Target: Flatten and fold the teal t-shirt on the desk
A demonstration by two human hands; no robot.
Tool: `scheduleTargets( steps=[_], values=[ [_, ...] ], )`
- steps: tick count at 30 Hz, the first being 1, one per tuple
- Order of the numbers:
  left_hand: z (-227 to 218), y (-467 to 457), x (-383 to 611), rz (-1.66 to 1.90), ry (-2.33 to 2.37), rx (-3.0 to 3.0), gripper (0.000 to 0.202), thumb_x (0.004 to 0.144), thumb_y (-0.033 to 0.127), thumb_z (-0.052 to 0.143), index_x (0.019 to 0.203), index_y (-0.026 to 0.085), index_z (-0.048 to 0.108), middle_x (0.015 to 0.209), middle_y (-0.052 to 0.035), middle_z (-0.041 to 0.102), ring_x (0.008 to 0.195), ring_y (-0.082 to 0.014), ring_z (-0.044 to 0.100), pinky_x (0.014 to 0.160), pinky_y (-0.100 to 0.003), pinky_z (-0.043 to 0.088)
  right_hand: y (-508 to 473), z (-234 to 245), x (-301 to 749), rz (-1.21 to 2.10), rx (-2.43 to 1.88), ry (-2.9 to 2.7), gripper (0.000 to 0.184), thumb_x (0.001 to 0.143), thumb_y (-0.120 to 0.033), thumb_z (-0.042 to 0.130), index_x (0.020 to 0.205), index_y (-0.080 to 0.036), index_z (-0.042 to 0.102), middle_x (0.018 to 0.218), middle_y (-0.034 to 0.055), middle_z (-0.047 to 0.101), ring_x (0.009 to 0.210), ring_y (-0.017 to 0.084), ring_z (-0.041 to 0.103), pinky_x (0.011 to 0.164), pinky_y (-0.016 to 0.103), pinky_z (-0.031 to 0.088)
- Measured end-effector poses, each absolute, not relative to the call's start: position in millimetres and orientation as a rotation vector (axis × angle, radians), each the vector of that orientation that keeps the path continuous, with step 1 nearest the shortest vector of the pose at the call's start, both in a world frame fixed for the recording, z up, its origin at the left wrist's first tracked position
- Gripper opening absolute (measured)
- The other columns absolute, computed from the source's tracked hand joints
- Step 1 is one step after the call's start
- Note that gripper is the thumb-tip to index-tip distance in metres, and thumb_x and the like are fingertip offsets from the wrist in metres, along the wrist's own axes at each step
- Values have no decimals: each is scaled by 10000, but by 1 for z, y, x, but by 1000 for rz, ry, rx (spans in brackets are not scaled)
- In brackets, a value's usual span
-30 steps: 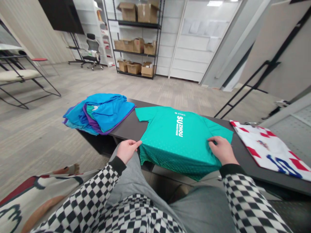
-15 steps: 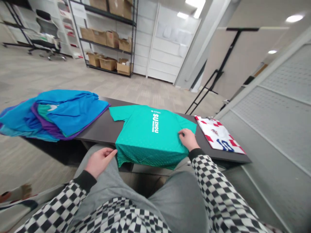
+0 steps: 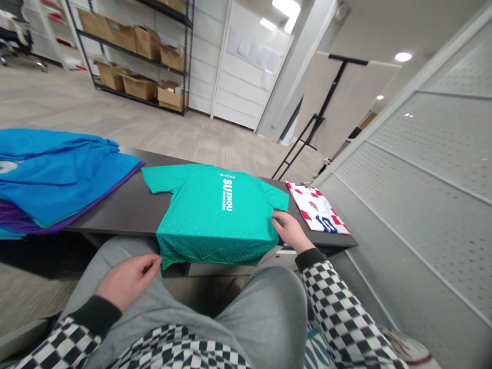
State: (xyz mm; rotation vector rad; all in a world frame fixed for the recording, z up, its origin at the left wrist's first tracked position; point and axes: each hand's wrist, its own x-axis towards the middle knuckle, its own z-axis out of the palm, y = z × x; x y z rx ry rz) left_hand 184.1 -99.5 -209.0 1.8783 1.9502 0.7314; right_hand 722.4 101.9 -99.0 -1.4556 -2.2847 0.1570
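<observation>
A green T-shirt (image 3: 203,210) with white "SUZHOU MARATHON" lettering lies spread on the dark table, sleeves toward the far side. Its lower part hangs over the near edge. My left hand (image 3: 130,279) is closed in a pinch on the shirt's lower left corner, just in front of the table. At the shirt's right side, below the sleeve, my right hand (image 3: 294,231) pinches the fabric edge between thumb and fingers.
Blue and purple shirts (image 3: 65,174) are heaped at the left of the table (image 3: 126,205). A folded red-and-white checked jersey (image 3: 317,207) with a blue 10 lies at the right, beside a grey partition (image 3: 415,179). Shelves hold cardboard boxes (image 3: 138,86).
The view has swung right. My right hand has gone from the shirt's front to its right side edge. My left hand is lower, at the hem corner. The shirt still lies flat.
</observation>
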Motion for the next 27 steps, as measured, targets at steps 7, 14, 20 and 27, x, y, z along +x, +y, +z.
scheduleTargets(
  steps=[7,14,20,27],
  values=[
    [-204,-95,186,495,1927,1980,451,1077,574,476,1090,329,855,1089,-29,875,959,-290,811,778,-345,533,94,-107,733,94,-1519,-2438,421,1136,-417,563,1485,-274,750,1619,103,672,1556,328,584,1321,573,446],
    [-203,-103,187,482,1887,2044,434,1104,529,457,1058,314,832,1053,-34,866,951,-266,796,802,-339,506,104,-110,751,110,-1501,-2424,475,1138,-448,515,1501,-245,746,1640,128,649,1552,341,590,1319,581,458],
    [-204,-101,188,514,1870,2040,434,1106,528,451,1004,315,815,997,-44,850,915,-280,791,815,-368,525,95,-105,746,145,-1438,-2299,448,1120,-481,551,1366,-213,812,1483,165,753,1428,337,687,1278,549,514],
    [-190,-96,196,767,1841,1792,375,1056,518,519,994,318,830,971,-55,849,894,-291,784,810,-375,582,82,-108,741,124,-1431,-2352,445,1093,-481,578,1403,-248,796,1578,149,695,1465,358,664,1270,579,517]
  ],
)
